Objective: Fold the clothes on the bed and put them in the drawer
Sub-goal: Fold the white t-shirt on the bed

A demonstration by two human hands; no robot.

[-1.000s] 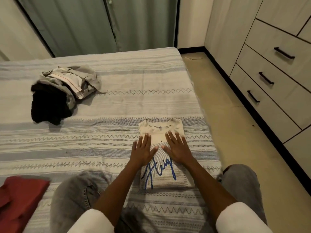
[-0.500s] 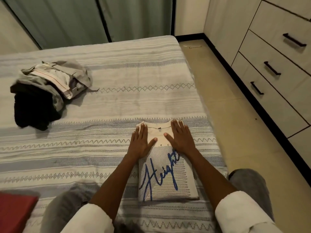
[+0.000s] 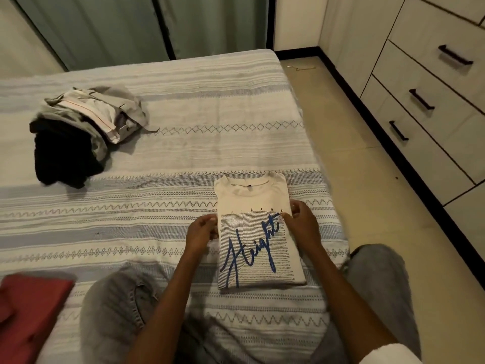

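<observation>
A cream T-shirt (image 3: 253, 198) with blue script print lies folded into a narrow rectangle on the striped bed (image 3: 196, 143), near its right edge. My left hand (image 3: 200, 232) pinches the shirt's left edge about halfway along. At the opposite edge, my right hand (image 3: 301, 222) has its fingers curled round the fabric. A heap of unfolded grey, white and black clothes (image 3: 78, 132) sits at the far left of the bed. The chest of drawers (image 3: 430, 106) stands to the right, all drawers closed.
A red garment (image 3: 29, 308) lies at the bed's near left corner. My knees in grey jeans rest on the bed on either side of the shirt. A strip of tiled floor (image 3: 354, 158) runs between bed and drawers. Green curtains hang behind.
Both hands lay flat on top of the shirt before. They have slid outward to its side edges and the fingers have curled round the fabric.
</observation>
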